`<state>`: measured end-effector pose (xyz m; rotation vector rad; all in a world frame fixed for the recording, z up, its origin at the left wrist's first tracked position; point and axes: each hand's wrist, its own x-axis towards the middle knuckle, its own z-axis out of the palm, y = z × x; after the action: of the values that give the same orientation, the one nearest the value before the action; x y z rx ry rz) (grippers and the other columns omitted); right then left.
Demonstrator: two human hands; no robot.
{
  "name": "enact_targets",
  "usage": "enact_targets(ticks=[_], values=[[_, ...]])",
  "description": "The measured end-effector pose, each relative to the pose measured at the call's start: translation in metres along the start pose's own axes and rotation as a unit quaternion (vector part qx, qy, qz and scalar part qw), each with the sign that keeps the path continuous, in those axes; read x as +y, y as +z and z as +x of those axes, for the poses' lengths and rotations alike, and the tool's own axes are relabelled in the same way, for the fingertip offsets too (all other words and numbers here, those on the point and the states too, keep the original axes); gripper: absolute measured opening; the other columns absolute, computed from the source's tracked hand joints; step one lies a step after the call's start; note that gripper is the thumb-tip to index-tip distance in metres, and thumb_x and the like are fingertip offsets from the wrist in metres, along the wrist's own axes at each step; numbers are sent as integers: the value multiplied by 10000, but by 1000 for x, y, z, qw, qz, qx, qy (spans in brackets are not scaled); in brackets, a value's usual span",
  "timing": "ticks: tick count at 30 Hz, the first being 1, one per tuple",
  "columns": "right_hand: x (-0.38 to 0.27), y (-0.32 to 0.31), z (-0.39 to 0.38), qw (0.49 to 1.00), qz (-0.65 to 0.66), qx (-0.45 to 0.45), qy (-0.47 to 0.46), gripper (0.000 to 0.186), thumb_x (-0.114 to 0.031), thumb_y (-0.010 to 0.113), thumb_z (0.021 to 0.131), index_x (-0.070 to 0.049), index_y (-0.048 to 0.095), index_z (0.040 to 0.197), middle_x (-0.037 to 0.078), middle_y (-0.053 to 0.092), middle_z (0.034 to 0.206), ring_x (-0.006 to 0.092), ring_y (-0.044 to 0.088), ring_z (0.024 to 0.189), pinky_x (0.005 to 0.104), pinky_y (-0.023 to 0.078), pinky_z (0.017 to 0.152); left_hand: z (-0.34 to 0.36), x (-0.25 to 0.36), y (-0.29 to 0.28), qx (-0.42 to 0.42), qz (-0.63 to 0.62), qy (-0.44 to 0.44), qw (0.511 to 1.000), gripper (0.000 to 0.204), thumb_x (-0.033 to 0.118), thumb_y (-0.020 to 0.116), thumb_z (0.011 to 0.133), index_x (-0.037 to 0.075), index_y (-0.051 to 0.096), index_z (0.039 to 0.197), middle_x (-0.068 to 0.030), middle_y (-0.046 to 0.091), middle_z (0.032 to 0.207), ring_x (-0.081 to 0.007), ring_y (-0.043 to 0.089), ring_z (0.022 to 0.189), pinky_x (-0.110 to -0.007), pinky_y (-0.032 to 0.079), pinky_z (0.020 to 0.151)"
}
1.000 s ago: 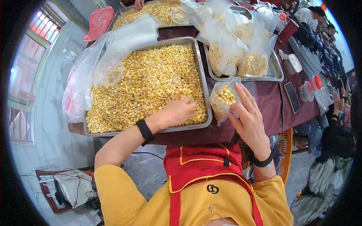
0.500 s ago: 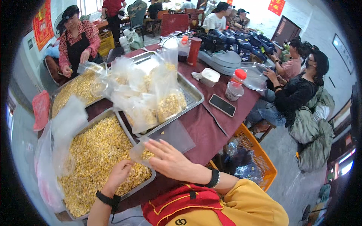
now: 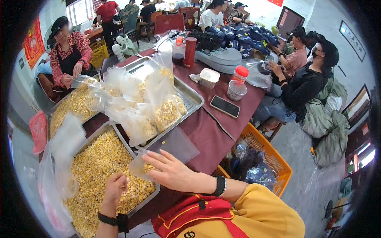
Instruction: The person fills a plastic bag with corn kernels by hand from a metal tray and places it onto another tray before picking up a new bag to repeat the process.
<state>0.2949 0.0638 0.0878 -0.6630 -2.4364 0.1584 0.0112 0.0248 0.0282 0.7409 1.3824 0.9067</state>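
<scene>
My left hand [image 3: 117, 186] is over a metal tray of yellow corn kernels [image 3: 89, 162], its fingers pinched on something too small to make out. Beside the tray's right edge, my right hand [image 3: 170, 172] holds a small translucent bag [image 3: 139, 166] of kernels, fingers long across its top and thumb largely hidden. A flat clear bag [image 3: 178, 148] lies behind it. Farther back, several upright bags of kernels [image 3: 164, 117] crowd a second metal tray [image 3: 190, 107]. Loose white plastic bags [image 3: 55, 170] drape over the kernel tray's left side.
A phone [image 3: 224, 106], red-lidded jars [image 3: 236, 89] and a white tub [image 3: 208, 77] sit on the maroon cloth [image 3: 214, 135]. An orange crate [image 3: 270, 166] stands below. Co-workers sit at left [image 3: 69, 55] and right [image 3: 309, 83], near another kernel tray [image 3: 69, 111] and piled dark-blue items [image 3: 234, 37].
The view has swung up and right, revealing the room. Over the last half second my left hand has drawn slightly left from the bag in my right hand.
</scene>
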Motion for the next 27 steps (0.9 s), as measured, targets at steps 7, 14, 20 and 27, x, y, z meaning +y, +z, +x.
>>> enact_targets(ticks=[7, 14, 20, 27], values=[[-3, -18, 3, 999, -2, -31, 28, 180, -154, 638, 778, -77, 562, 921, 201, 430, 1370, 339, 391, 1300, 534, 325, 1033, -37, 105, 65, 11, 60, 164, 985, 139, 149, 559, 918, 31, 588, 985, 21, 530, 730, -74, 459, 611, -223, 380, 544], [-2, -20, 0, 999, 17, -40, 23, 178, -189, 643, 813, -95, 570, 947, 208, 431, 1365, 337, 383, 1302, 546, 311, 1031, -35, 97, 117, 40, 468, 471, 746, 159, 153, 579, 870, 41, 606, 979, -91, 623, 746, -262, 621, 714, -350, 482, 608], [-5, -24, -3, 999, -6, -33, 22, 140, -205, 635, 828, -99, 572, 893, 201, 475, 1319, 346, 416, 1276, 544, 333, 1014, -44, 94, 134, 84, 541, 470, 693, 117, 91, 545, 837, 71, 556, 952, -131, 599, 730, -321, 603, 680, -407, 485, 571], [-1, -29, -1, 999, -6, -29, 36, 144, -222, 630, 835, -94, 578, 873, 211, 464, 1343, 347, 419, 1278, 544, 336, 1008, -43, 98, 133, 116, 510, 466, 713, 49, 135, 546, 889, 90, 548, 908, -125, 577, 694, -310, 600, 663, -414, 474, 536]])
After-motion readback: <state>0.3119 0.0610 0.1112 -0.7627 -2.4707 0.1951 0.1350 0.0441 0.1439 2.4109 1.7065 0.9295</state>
